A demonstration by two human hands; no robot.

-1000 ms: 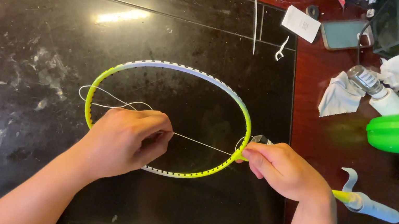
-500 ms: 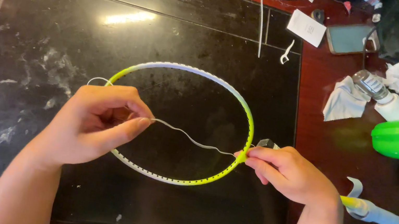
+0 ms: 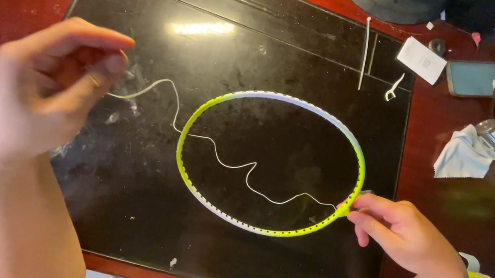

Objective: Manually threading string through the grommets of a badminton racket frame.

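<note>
While the left hand (image 3: 46, 86) is pinching the white string (image 3: 218, 157) in a closed grip, the right hand (image 3: 406, 235) is clasping the racket frame (image 3: 270, 162), lying between both grips on the bench (image 3: 120, 205).

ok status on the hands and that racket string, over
Left hand raised, pinching white string end. Right hand gripping racket frame at the throat. String slack, wavy across the open head. Nothing in the way.

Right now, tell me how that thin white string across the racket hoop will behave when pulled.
The thin white string probably stays floppy: it lies in loose waves across the yellow-and-white racket frame. It looks light, trailing slack from the left hand. Likely springy, since the curves hold shape.
</note>
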